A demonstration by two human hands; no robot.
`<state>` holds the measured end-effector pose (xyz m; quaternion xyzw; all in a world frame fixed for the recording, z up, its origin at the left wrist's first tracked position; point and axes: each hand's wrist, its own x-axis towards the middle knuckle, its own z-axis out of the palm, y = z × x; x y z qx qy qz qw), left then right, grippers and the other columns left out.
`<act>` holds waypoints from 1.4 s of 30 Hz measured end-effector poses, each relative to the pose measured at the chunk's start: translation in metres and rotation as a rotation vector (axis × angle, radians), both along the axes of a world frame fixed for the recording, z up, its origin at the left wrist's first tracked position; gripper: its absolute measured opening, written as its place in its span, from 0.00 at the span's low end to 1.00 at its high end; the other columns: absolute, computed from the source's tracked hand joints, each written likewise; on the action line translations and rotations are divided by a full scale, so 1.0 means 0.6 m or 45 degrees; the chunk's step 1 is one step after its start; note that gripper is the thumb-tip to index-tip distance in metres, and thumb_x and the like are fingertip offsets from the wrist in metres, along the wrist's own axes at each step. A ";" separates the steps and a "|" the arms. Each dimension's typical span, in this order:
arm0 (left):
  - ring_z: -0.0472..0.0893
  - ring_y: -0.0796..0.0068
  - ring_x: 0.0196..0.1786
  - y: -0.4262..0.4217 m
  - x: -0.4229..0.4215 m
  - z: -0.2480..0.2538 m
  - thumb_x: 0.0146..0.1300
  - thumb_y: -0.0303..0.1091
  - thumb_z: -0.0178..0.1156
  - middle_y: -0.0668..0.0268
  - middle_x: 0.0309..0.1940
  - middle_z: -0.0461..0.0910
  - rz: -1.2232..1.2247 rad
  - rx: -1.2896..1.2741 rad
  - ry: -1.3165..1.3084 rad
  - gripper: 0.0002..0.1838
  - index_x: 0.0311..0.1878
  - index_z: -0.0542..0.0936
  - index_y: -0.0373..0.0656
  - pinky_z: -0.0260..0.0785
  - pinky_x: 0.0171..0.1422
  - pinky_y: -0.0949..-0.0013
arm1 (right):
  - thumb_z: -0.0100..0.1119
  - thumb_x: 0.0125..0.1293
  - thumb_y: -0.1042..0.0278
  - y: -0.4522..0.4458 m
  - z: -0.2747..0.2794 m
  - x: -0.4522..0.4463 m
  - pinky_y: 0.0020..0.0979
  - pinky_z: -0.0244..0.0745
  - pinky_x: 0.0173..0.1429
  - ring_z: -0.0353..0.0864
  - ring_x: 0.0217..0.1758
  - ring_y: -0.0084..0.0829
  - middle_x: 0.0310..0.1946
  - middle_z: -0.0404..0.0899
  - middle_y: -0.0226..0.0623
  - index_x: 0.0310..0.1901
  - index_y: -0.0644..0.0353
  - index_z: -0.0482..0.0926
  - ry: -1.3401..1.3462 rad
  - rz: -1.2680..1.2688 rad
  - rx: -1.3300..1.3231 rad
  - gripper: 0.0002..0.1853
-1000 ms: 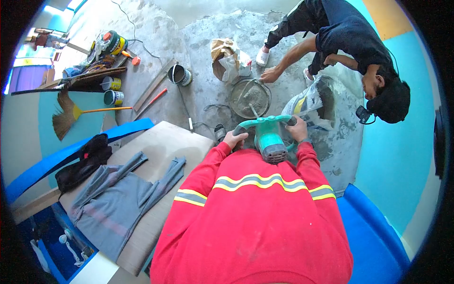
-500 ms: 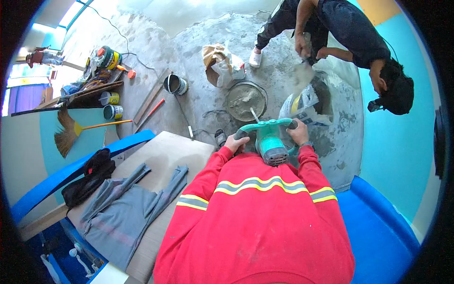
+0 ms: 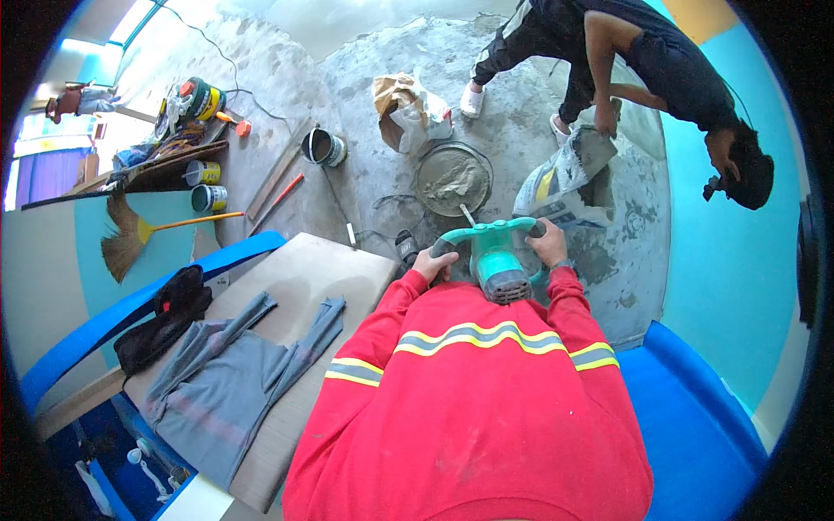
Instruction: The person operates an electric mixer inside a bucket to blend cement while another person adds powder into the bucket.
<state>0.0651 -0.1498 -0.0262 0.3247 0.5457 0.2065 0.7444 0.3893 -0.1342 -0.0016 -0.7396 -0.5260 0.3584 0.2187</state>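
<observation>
Both my hands grip a green electric hand mixer [image 3: 501, 260] in front of my chest. My left hand [image 3: 433, 264] is wrapped round the dark grip on its left side. Round the right grip closes my right hand [image 3: 549, 245], with a dark band at the wrist. From the mixer a pale shaft [image 3: 467, 214] runs down into a round bucket [image 3: 420, 193] of wet grey mortar [image 3: 455, 179]. The shaft's lower end is hidden in the mortar.
A co-worker [image 3: 669, 61] bends over an open cement bag [image 3: 547, 187] right of the bucket. Beyond stand a torn paper bag [image 3: 391, 95] and a dark pail [image 3: 323, 148]. A grey garment [image 3: 234, 373] lies on a board [image 3: 347, 269] at left, near a broom [image 3: 130, 234].
The co-worker's hand has drawn back to the right and now rests at the cement bag's top. The mortar's surface looks different. My hands and the mixer have barely moved.
</observation>
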 end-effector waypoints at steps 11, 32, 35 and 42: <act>0.76 0.73 0.18 -0.029 -0.019 0.020 0.54 0.46 0.70 0.65 0.19 0.78 0.105 -0.023 -0.049 0.18 0.31 0.76 0.41 0.69 0.24 0.69 | 0.65 0.44 0.66 0.017 0.001 -0.023 0.38 0.77 0.44 0.84 0.41 0.47 0.33 0.82 0.49 0.42 0.58 0.81 0.047 0.109 -0.045 0.19; 0.75 0.77 0.19 -0.040 -0.028 0.002 0.55 0.46 0.70 0.67 0.18 0.76 0.209 -0.014 -0.118 0.18 0.31 0.77 0.41 0.68 0.24 0.72 | 0.65 0.43 0.65 0.046 0.034 -0.041 0.42 0.76 0.43 0.83 0.40 0.50 0.31 0.81 0.51 0.39 0.59 0.80 -0.011 0.167 0.038 0.18; 0.77 0.74 0.20 -0.043 -0.028 -0.002 0.56 0.44 0.69 0.65 0.20 0.78 0.161 -0.014 -0.101 0.16 0.32 0.77 0.40 0.71 0.26 0.70 | 0.65 0.43 0.66 0.043 0.037 -0.036 0.41 0.76 0.43 0.83 0.39 0.49 0.31 0.81 0.51 0.39 0.59 0.80 -0.022 0.203 0.058 0.17; 0.77 0.74 0.20 -0.047 -0.021 0.001 0.56 0.42 0.69 0.66 0.19 0.77 0.179 0.013 -0.137 0.16 0.33 0.77 0.40 0.70 0.25 0.70 | 0.66 0.45 0.66 0.038 0.036 -0.027 0.39 0.77 0.41 0.84 0.38 0.47 0.31 0.82 0.49 0.38 0.59 0.80 -0.007 0.207 0.036 0.16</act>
